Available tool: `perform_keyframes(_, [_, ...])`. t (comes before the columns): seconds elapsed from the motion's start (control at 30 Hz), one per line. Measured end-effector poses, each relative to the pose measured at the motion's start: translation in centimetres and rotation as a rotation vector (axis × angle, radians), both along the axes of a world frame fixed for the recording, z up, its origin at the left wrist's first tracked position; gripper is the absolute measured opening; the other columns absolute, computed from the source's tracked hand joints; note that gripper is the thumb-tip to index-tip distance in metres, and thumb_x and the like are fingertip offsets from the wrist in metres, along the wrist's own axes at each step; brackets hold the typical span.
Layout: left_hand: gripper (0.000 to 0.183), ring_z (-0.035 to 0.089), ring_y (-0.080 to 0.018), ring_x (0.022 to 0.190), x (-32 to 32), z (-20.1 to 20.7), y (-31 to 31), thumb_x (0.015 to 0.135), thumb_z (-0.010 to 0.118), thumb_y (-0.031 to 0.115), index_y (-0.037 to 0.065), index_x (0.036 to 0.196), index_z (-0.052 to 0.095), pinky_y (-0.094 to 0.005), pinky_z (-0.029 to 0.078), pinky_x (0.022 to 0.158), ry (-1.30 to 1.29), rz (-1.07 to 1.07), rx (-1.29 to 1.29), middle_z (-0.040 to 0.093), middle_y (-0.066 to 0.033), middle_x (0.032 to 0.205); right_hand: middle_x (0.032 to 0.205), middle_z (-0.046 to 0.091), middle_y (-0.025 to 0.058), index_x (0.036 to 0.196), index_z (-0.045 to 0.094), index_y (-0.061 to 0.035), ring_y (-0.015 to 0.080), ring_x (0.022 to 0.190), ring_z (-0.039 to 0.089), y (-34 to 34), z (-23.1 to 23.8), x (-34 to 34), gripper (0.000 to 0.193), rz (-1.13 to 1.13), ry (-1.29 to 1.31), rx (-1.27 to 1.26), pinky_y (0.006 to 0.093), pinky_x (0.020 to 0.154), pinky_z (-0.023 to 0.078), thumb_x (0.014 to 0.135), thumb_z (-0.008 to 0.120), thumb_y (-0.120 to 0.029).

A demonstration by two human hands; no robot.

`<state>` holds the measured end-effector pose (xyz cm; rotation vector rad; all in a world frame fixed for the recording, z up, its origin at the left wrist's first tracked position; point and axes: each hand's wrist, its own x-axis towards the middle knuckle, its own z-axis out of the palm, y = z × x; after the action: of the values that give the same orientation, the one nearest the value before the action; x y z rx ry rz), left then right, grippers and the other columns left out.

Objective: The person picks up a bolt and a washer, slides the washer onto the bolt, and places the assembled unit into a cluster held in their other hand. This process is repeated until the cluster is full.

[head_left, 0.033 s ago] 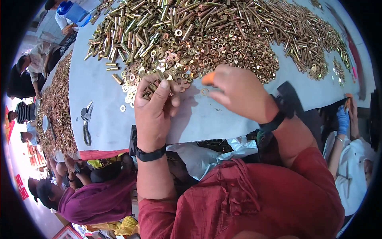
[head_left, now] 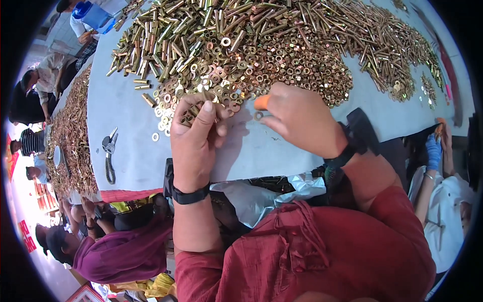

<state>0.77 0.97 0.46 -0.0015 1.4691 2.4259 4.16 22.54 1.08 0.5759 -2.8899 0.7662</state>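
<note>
Just left of centre in the frame, the left hand [head_left: 198, 126] stands upright, thumb and fingers curled around short metal sleeves [head_left: 188, 118]. The right hand [head_left: 299, 113] slants in mid-frame, knuckles up, thumb and orange finger cover [head_left: 261, 102] parted by a washer [head_left: 258, 115]; whether they're gripping it, I can't tell.

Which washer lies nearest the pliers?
The lone washer left of the left hand; a strip of pale tabletop separates it from the washer pile up and right.
</note>
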Motion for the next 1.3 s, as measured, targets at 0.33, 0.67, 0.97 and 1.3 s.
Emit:
perform_keyframes(0.33, [0.013, 0.055, -0.0099, 0.067, 0.5, -0.8, 0.3, 0.089, 0.069, 0.009, 0.002, 0.098, 0.064, -0.0245, 0.046, 0.062, 0.284, -0.133, -0.637, 0.062, -0.0018, 0.078, 0.080, 0.065, 0.0095, 0.096, 0.065, -0.0012, 0.0214, 0.070, 0.064, -0.6, -0.4, -0.6, 0.021, -0.097, -0.065, -0.401, 0.0334, 0.063, 0.052, 0.084, 0.069, -0.018])
perform_keyframes(0.67, [0.014, 0.055, -0.0110, 0.068, 0.5, -0.6, 0.4, 0.086, 0.071, 0.007, 0.002, 0.096, 0.063, -0.0262, 0.047, 0.064, 0.516, -0.159, -0.739, 0.064, -0.0034, 0.078, 0.078, 0.066, 0.0037, 0.103, 0.065, 0.0020, 0.0068, 0.068, 0.059, -1.2, -0.7, -0.8, 0.022, -0.110, -0.318, -0.814, 0.0237, 0.062, 0.051, 0.087, 0.067, -0.012])
perform_keyframes(0.97, [0.014, 0.057, -0.0104, 0.072, 0.7, -0.3, 0.4, 0.087, 0.071, 0.006, 0.001, 0.099, 0.064, -0.0250, 0.048, 0.067, 0.383, -0.184, -0.670, 0.065, -0.0041, 0.083, 0.080, 0.065, 0.0006, 0.105, 0.064, 0.0006, 0.0036, 0.069, 0.057, -1.8, -1.4, -0.5, 0.017, -0.115, -0.312, -0.825, 0.0216, 0.061, 0.049, 0.091, 0.064, -0.010])
perform_keyframes(1.3, [0.013, 0.055, -0.0085, 0.069, 0.6, -1.2, 0.4, 0.089, 0.069, 0.007, 0.002, 0.100, 0.064, -0.0238, 0.047, 0.064, 0.376, -0.129, -0.629, 0.064, -0.0017, 0.080, 0.078, 0.066, 0.0075, 0.112, 0.065, -0.0041, 0.0143, 0.064, 0.061, -0.9, -0.5, -1.2, 0.022, 0.014, -0.108, -0.612, 0.0277, 0.062, 0.050, 0.090, 0.062, -0.011])
